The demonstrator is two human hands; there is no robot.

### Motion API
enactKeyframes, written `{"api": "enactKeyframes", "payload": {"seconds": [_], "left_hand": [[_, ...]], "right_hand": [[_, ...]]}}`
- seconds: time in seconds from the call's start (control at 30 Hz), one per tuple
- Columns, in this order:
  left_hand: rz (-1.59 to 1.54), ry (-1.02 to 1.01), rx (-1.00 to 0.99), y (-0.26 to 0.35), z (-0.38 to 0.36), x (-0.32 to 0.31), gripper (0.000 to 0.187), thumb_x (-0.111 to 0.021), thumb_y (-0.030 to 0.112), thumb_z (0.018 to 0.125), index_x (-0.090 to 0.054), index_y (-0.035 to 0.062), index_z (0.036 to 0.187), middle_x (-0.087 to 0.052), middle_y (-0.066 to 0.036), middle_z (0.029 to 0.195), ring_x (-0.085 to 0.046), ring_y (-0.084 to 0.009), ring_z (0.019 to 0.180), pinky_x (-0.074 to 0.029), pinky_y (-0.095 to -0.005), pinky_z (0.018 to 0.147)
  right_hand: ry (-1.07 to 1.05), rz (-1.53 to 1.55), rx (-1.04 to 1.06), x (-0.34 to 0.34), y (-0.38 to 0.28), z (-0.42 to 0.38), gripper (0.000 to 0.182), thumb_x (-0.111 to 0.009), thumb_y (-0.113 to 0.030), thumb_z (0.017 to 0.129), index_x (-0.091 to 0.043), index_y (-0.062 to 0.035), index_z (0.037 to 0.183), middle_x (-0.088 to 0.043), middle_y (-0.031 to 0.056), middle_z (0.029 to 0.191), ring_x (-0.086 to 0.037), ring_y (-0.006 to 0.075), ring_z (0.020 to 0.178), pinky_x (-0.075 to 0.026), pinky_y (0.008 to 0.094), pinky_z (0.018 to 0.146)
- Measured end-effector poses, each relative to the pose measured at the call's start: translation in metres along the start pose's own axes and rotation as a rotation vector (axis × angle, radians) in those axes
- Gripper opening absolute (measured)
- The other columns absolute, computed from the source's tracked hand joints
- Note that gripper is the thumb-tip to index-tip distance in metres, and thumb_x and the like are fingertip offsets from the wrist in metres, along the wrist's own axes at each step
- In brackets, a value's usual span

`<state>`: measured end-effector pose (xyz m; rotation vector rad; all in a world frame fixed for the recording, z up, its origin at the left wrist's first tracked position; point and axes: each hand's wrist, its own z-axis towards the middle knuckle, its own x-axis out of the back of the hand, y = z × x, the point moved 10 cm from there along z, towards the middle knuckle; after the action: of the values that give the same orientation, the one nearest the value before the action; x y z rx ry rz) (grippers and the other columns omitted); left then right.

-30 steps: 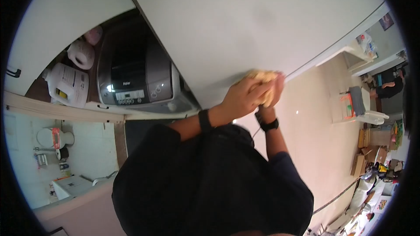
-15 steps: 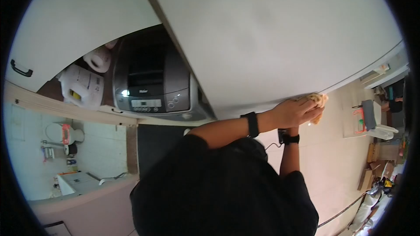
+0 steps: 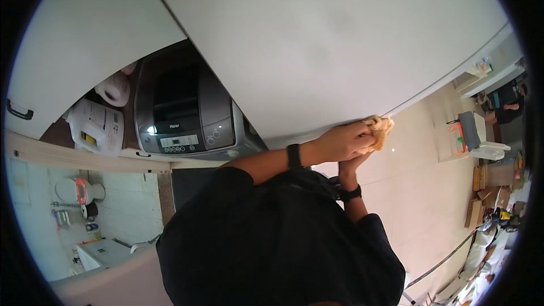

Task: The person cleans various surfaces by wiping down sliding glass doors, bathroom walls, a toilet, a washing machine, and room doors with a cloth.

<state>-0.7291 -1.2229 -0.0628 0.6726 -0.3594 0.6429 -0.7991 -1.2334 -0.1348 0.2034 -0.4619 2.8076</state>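
Note:
A crumpled yellow-beige cloth (image 3: pixel 381 131) is bunched up near the lower edge of a large white panel (image 3: pixel 317 51). My left hand (image 3: pixel 339 142) is closed, its fingers curled round the cloth. Just beneath it, my right hand (image 3: pixel 353 164) meets the cloth from below, with its fingers partly hidden by the left hand and the cloth. Each wrist wears a black band.
A grey Haier washing machine (image 3: pixel 181 102) stands left of the panel, with white detergent jugs (image 3: pixel 99 127) beside it. A toilet (image 3: pixel 82 191) shows through a doorway at lower left. At far right are a person (image 3: pixel 510 110), a chair (image 3: pixel 479 136) and cardboard boxes (image 3: pixel 492 197).
Both hands and the cloth appear further left in the view. The camera view has shifted, and the hands have drawn closer together around the bunched cloth.

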Motion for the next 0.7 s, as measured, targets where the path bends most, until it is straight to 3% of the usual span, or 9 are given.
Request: {"api": "enactKeyframes", "payload": {"seconds": [0.13, 0.23, 0.33, 0.43, 0.53, 0.7], "left_hand": [[0.206, 0.085, 0.044, 0.016, -0.037, 0.060, 0.029, -0.072, 0.011, 0.076, -0.067, 0.0111, 0.105, -0.059, -0.003, 0.097, -0.062, -0.0205, 0.084, -0.053, -0.0313, 0.063], [0.260, 0.117, 0.103, 0.034, -0.059, 0.105, 0.029, -0.075, 0.012, 0.076, -0.067, 0.0107, 0.104, -0.062, -0.005, 0.098, -0.063, -0.0234, 0.087, -0.054, -0.0331, 0.067], [0.362, 0.133, 0.049, 0.059, -0.069, 0.148, 0.032, -0.073, 0.012, 0.076, -0.067, 0.0116, 0.107, -0.061, -0.003, 0.098, -0.062, -0.0229, 0.087, -0.052, -0.0303, 0.063], [0.512, 0.418, -0.120, 0.095, -0.074, 0.200, 0.033, -0.077, 0.014, 0.073, -0.068, 0.0113, 0.104, -0.062, -0.006, 0.100, -0.062, -0.0246, 0.086, -0.052, -0.0316, 0.066], [0.775, 0.651, -0.079, 0.120, -0.082, 0.235, 0.039, -0.083, 0.017, 0.070, -0.064, 0.0087, 0.103, -0.062, -0.011, 0.102, -0.063, -0.0253, 0.086, -0.053, -0.0327, 0.069], [0.645, 0.769, 0.097, 0.087, -0.102, 0.250, 0.046, -0.083, 0.017, 0.072, -0.055, 0.0028, 0.105, -0.061, -0.018, 0.105, -0.064, -0.0297, 0.084, -0.053, -0.0360, 0.072]], "right_hand": [[-0.010, 0.128, 0.026, -0.026, -0.054, 0.012, 0.051, -0.057, -0.038, 0.095, -0.045, -0.0038, 0.130, -0.040, 0.0200, 0.139, -0.036, 0.0413, 0.134, -0.015, 0.0552, 0.114], [0.021, 0.240, 0.061, -0.050, -0.102, 0.036, 0.049, -0.057, -0.038, 0.095, -0.046, -0.0043, 0.129, -0.041, 0.0198, 0.139, -0.035, 0.0418, 0.134, -0.013, 0.0557, 0.115], [0.062, 0.328, 0.102, -0.062, -0.145, 0.061, 0.048, -0.056, -0.037, 0.095, -0.046, -0.0049, 0.129, -0.041, 0.0196, 0.139, -0.035, 0.0423, 0.135, -0.011, 0.0562, 0.116], [0.090, 0.395, 0.151, -0.064, -0.179, 0.085, 0.047, -0.056, -0.037, 0.095, -0.047, -0.0055, 0.128, -0.041, 0.0194, 0.139, -0.034, 0.0427, 0.135, -0.008, 0.0567, 0.116], [0.088, 0.435, 0.213, -0.058, -0.202, 0.099, 0.046, -0.056, -0.036, 0.095, -0.047, -0.0061, 0.128, -0.042, 0.0192, 0.138, -0.034, 0.0432, 0.136, -0.006, 0.0572, 0.117], [-0.051, 0.496, 0.342, -0.066, -0.217, 0.093, 0.037, -0.061, -0.028, 0.089, -0.056, -0.0158, 0.123, -0.047, 0.0089, 0.138, -0.039, 0.0348, 0.132, -0.007, 0.0520, 0.117]]}}
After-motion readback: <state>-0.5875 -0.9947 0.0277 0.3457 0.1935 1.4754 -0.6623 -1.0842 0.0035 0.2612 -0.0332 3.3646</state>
